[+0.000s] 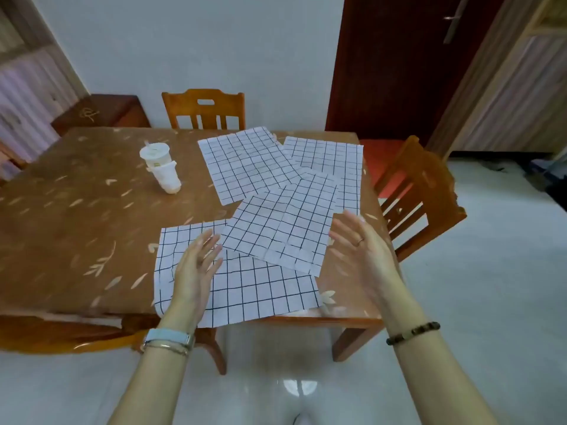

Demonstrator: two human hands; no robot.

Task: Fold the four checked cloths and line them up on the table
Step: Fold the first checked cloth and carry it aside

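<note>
**A:** Cloths, count?

**B:** Four. All are white with dark checks and lie unfolded on the right half of the counter (pixel 76 225). The nearest cloth (pixel 260 289) is at the near edge, with its hem hanging over. The second cloth (pixel 285 222) lies askew, its near corner on top of the nearest cloth. The far-left cloth (pixel 245 164) and far-right cloth (pixel 331 161) lie behind. The second cloth overlaps both of them.

**A:** Hands?

**B:** Two. The left hand (pixel 196 271) is over the left part of the nearest cloth, fingers straight and spread. Its grip is wide and holds nothing. Can't tell if it touches the cloth or hovers. The right hand (pixel 365 250) is just past the second cloth's right edge, palm turned inward, grip wide and empty too. Both are a bit blurred.

**A:** Anything else?

**B:** One white lidded cup (pixel 161 167) sits left of centre on the counter, well apart from the cloths. There are two wooden chairs, the far chair (pixel 204 108) and the right chair (pixel 420 191), plus part of a third chair (pixel 76 338) tucked in at the near side. One dark red door (pixel 399 56) is behind. The right hand has one ring (pixel 359 240) and its wrist one bead bracelet (pixel 412 332). The left wrist has one pale watch band (pixel 168 336).
</note>
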